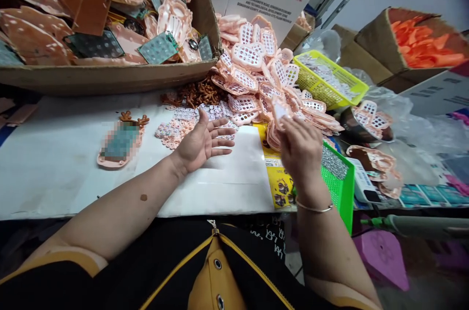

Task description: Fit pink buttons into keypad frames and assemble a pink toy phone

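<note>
My left hand (pixel 205 143) is held palm up over the white table covering, fingers spread and nothing in it. Beside it lie small printed button pieces (pixel 176 131) in white and pink. My right hand (pixel 301 148) is at the near edge of a heap of pink plastic shells (pixel 247 58) with rows of holes. Its fingers are closed on the lower end of one pink plastic shell (pixel 280 108); the fingertips are partly hidden. To the left, an assembled pink shell (pixel 116 159) with brown antlers and a green board lies on the table.
A cardboard box (pixel 110 77) of shells and circuit boards stands at the back left. Brown antler parts (pixel 201 92) lie before the heap. On the right are a yellow basket (pixel 330 97), a green tray (pixel 346 188) of screws, a white device (pixel 362 180) and a box of orange parts (pixel 425 43).
</note>
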`<state>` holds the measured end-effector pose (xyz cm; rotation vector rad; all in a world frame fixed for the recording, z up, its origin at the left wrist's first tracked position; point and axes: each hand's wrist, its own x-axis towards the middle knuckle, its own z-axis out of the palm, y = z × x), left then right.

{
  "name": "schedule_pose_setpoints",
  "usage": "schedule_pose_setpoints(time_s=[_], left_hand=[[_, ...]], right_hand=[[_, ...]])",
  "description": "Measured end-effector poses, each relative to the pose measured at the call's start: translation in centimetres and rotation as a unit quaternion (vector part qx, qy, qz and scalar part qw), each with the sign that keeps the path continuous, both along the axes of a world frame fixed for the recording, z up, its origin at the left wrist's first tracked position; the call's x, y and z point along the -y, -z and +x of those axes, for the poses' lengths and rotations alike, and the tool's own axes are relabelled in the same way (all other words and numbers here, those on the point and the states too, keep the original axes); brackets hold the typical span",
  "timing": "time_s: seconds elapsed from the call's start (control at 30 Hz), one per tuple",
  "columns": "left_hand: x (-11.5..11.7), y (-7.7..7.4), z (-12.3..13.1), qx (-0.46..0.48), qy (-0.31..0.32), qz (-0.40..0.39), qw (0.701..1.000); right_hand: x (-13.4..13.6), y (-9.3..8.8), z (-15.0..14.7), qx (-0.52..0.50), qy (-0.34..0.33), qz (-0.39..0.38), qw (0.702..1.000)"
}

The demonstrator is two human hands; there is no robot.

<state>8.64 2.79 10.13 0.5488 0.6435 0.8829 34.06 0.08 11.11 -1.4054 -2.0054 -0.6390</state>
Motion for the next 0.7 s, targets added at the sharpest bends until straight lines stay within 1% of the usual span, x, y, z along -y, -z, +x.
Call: schedule_pose_setpoints(time_s=[0.1,0.17,0.27,0.37,0.47,0.57,0.63,0.7], left_hand=[[-0.1,-0.1,-0.1,-0.014,-0.009,0.007,1.000],[-0.2,-0.1,-0.2,-0.020,-0.012,0.016,1.000],[-0.3,0.1,-0.3,-0.021,-0.015,0.023,0.999],[-0.5,0.3,-0.4,-0.019,-0.020,0.017,0.999],[-0.6,0.4,-0.4,-0.018,-0.023,0.004,1.000],[-0.6,0.4,-0.3,-0.011,-0.030,-0.003,0.999],[-0.6,0.4,-0.3,-0.005,-0.037,-0.008,0.999],[-0.7,0.4,-0.4,-0.003,-0.044,-0.010,0.999]], right_hand=[[-1.4,-0.7,4.5,0.004,0.081,-0.055,0.995],[-1.9,-0.7,6.2,0.029,0.107,-0.107,0.988],[-1.7,-0.8,7.6,0.085,0.114,-0.183,0.973],[-1.7,-1.8,8.0,0.117,0.122,-0.207,0.964],[-3.1,-3.6,6.8,0.100,0.091,-0.191,0.972],[-6.7,-4.6,3.3,0.077,0.039,-0.184,0.979],[-10.1,-4.3,0.1,0.058,0.023,-0.182,0.981],[-13.5,-3.4,-2.9,0.003,0.025,-0.153,0.988]])
